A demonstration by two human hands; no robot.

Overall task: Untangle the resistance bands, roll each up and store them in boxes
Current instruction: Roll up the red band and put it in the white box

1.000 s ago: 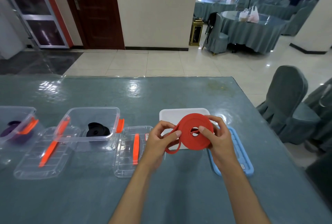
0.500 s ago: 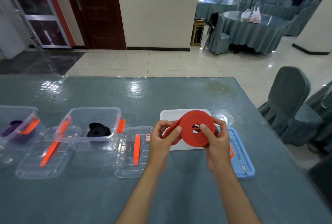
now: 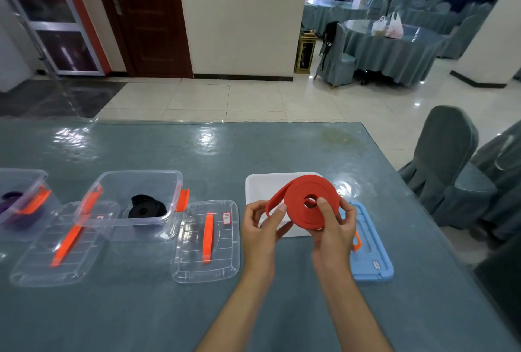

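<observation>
I hold a red resistance band (image 3: 298,207), coiled into a flat roll, above the table. My right hand (image 3: 334,227) grips the roll, thumb pressed on its face near the centre hole. My left hand (image 3: 260,222) pinches the loose end at the roll's left edge. Behind the roll sits a white box (image 3: 260,185). A clear box (image 3: 135,199) to the left holds a rolled black band (image 3: 146,207). At the far left edge another clear box (image 3: 22,196) holds a purple band (image 3: 10,205).
Two clear lids with orange handles (image 3: 208,241) (image 3: 64,244) lie flat in front of the clear boxes. A blue lid (image 3: 372,247) lies right of my hands. Covered chairs (image 3: 448,165) stand by the table's right edge.
The hanging loop of the red band has been drawn up onto the roll. Only a short end now sticks out at the left, under my left thumb.
</observation>
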